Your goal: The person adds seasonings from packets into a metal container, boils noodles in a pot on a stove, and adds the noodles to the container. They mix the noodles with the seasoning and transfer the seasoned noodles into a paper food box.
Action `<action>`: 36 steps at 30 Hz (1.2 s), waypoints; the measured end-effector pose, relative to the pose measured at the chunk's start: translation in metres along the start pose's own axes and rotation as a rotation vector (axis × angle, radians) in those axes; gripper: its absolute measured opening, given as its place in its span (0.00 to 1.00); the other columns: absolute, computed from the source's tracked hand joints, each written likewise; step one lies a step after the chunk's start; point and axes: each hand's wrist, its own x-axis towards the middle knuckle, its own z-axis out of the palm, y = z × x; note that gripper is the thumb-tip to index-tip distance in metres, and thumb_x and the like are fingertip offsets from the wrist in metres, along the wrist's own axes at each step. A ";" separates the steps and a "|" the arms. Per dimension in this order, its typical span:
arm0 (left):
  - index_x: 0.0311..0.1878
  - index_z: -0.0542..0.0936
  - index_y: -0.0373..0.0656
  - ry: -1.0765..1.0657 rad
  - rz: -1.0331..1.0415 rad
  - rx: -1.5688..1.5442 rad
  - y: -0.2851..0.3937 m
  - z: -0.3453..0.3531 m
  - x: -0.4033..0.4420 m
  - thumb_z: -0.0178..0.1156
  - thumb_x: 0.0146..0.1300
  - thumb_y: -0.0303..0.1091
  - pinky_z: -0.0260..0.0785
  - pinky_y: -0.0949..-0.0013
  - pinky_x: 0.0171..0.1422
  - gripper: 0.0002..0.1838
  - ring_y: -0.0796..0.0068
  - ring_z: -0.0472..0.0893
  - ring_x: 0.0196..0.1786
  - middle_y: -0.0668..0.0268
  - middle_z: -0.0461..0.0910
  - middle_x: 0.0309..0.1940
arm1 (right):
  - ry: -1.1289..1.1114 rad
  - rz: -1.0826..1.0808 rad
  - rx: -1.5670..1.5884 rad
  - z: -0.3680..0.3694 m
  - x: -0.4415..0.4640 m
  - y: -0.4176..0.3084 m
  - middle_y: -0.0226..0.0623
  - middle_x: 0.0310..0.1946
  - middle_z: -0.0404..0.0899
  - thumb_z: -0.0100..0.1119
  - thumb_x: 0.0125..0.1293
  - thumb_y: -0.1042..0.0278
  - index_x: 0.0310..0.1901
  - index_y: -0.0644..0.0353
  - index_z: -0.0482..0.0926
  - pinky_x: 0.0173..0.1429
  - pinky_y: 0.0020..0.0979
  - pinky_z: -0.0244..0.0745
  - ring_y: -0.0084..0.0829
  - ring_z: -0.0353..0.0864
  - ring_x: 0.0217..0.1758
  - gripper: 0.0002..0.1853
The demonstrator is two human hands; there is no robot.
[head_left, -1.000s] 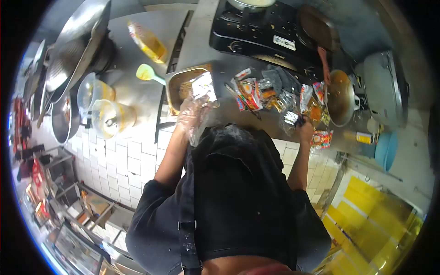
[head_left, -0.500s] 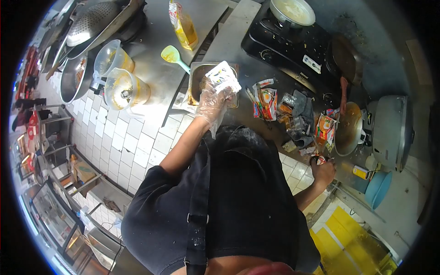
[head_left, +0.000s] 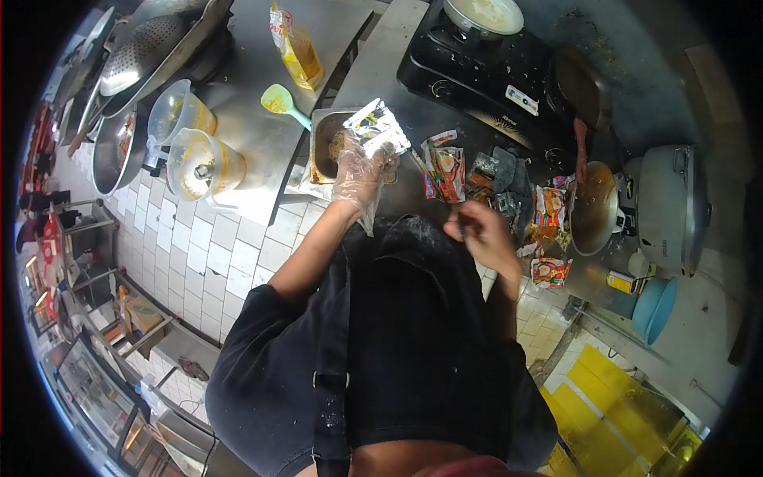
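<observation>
My left hand [head_left: 362,171], in a clear plastic glove, is closed on a shiny silver-and-white packet [head_left: 376,127]. It holds the packet over a rectangular metal container [head_left: 324,131] with brown food inside. My right hand [head_left: 486,238] is bare and slightly blurred, in front of my apron. Its fingers are curled together around something dark that I cannot make out. Just beyond that hand lie red-and-orange seasoning packets [head_left: 447,171]. Another red packet [head_left: 550,272] lies at the counter's near edge.
A pale green spatula [head_left: 280,101] lies beside the container. Plastic jugs [head_left: 214,171] and a yellow pouch [head_left: 300,60] stand on the left table. A black gas stove [head_left: 477,87] carries a pot [head_left: 489,17]. To the right are a pan [head_left: 594,215] and grey wrappers [head_left: 505,175].
My right hand has moved left from the counter's right side toward my left hand. A red packet lies uncovered where it was. My left hand still holds the silver packet; the view has shifted slightly.
</observation>
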 end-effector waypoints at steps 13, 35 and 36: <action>0.60 0.61 0.40 -0.113 0.157 0.166 0.005 -0.007 -0.009 0.57 0.66 0.26 0.73 0.73 0.49 0.22 0.81 0.74 0.45 0.65 0.74 0.47 | -0.213 0.059 0.385 0.054 0.041 0.000 0.26 0.25 0.74 0.62 0.66 0.64 0.33 0.61 0.73 0.35 0.21 0.68 0.15 0.73 0.29 0.11; 0.66 0.58 0.35 -0.307 -0.036 0.409 -0.010 -0.019 -0.020 0.59 0.65 0.30 0.69 0.74 0.42 0.30 0.78 0.74 0.36 0.67 0.75 0.38 | -0.035 0.081 0.541 0.080 0.057 0.023 0.24 0.22 0.75 0.61 0.68 0.61 0.31 0.60 0.76 0.35 0.22 0.67 0.15 0.71 0.26 0.12; 0.67 0.57 0.36 -0.406 -0.040 0.329 -0.003 -0.020 -0.019 0.58 0.65 0.29 0.70 0.74 0.43 0.30 0.79 0.74 0.36 0.67 0.75 0.38 | -0.016 0.077 0.572 0.084 0.056 0.024 0.25 0.22 0.75 0.62 0.68 0.61 0.32 0.60 0.77 0.34 0.22 0.67 0.15 0.72 0.26 0.12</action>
